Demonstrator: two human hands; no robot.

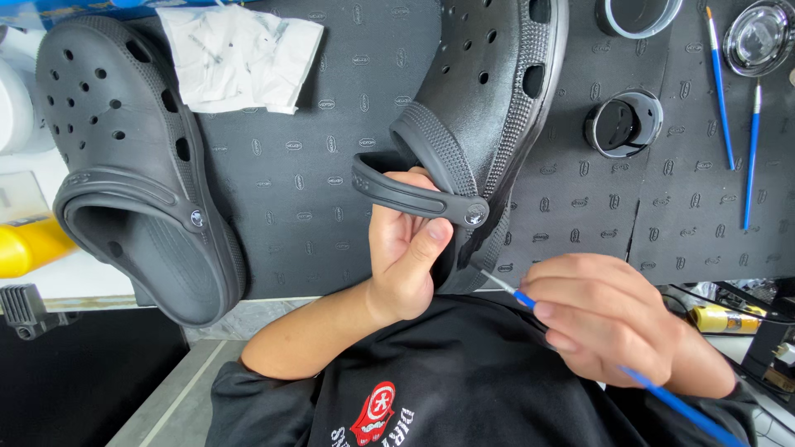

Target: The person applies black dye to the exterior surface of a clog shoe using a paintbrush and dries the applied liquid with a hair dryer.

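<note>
My left hand (404,252) grips the heel end of a black clog (484,91), with the thumb up against its strap and the fingers inside the heel opening. The clog's toe points away from me over the black mat (306,157). My right hand (609,319) holds a thin blue-handled paintbrush (523,299); its tip touches the clog's sole edge near the heel. A second black clog (132,157) lies at the left on the mat, its heel hanging over the table's front edge.
A crumpled white cloth (236,54) lies at the top of the mat. Two blue brushes (720,91), a small black jar (623,124), a glass dish (760,35) and a grey-rimmed cup (639,12) sit at the right. A yellow bottle (25,244) stands at the left.
</note>
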